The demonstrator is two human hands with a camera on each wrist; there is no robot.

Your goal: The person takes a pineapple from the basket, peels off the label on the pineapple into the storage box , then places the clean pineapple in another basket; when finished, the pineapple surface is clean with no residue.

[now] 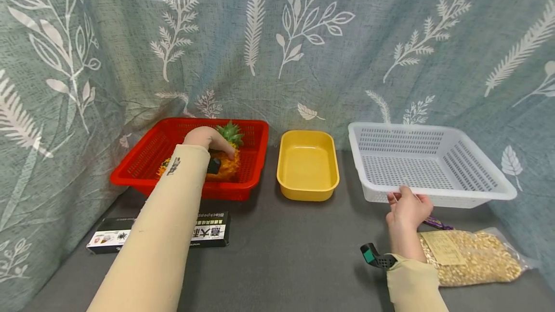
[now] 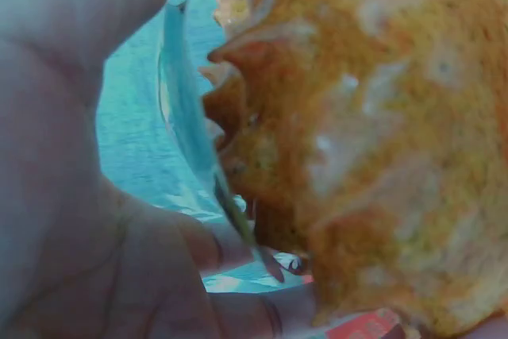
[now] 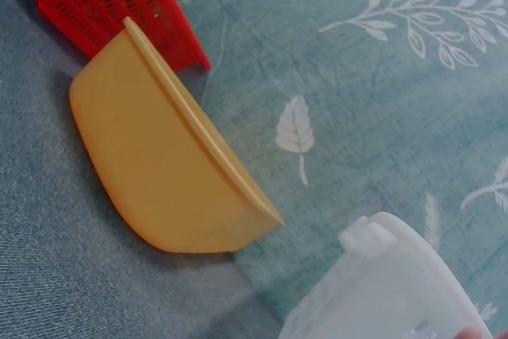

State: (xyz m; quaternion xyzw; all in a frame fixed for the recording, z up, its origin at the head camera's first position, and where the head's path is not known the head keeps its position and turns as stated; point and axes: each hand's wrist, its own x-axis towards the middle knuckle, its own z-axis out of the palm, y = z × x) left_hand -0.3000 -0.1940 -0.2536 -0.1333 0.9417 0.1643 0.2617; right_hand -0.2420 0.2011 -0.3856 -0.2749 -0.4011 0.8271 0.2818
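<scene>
While a black-and-white printed box (image 1: 212, 231) lies on the table (image 1: 282, 254), partly hidden by the left sleeve (image 1: 160, 235), the left hand (image 1: 207, 139) curls round a pineapple (image 1: 227, 170), which sits in the red plastic basket (image 1: 243, 192). Yellow tub (image 1: 308, 194) stands at centre. Right hand (image 1: 408, 211), fingers bent, touches the near rim of the white plastic basket (image 1: 455, 197); whether it grips, cannot tell. Clear bag of yellow grains (image 1: 485, 259): beside right wrist.
</scene>
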